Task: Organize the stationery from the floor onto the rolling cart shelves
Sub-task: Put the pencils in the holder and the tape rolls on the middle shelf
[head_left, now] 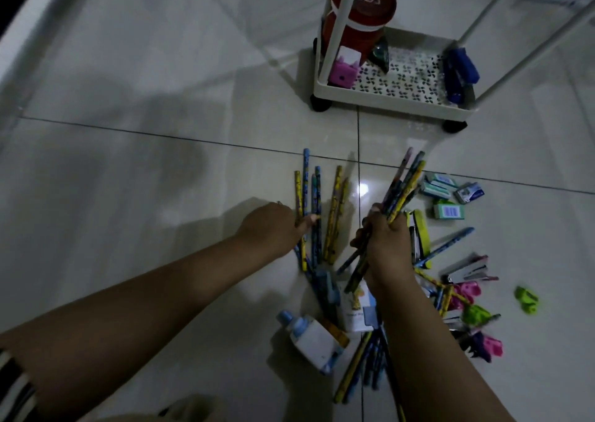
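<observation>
— Holding a bundle of pencils in my right hand, fingers wrapped round the lower half, tips fanning up and away from me.

— And your left hand?

— It is down on the floor, fingertips pinching one of the loose pencils that lie side by side there, just left of the bundle.

— Where is the cart?

— Ahead of me, to the right, on its black wheels. On its bottom shelf a red tub stands in the far left corner, a pink box sits at the near left corner, and a blue stapler lies along the right edge.

— What else is on the floor?

— Small staple boxes to the right of my right hand, pink and green clips nearer me on the right, a white bottle with a blue cap between my arms, and more pencils beside it, partly under my right forearm.
</observation>
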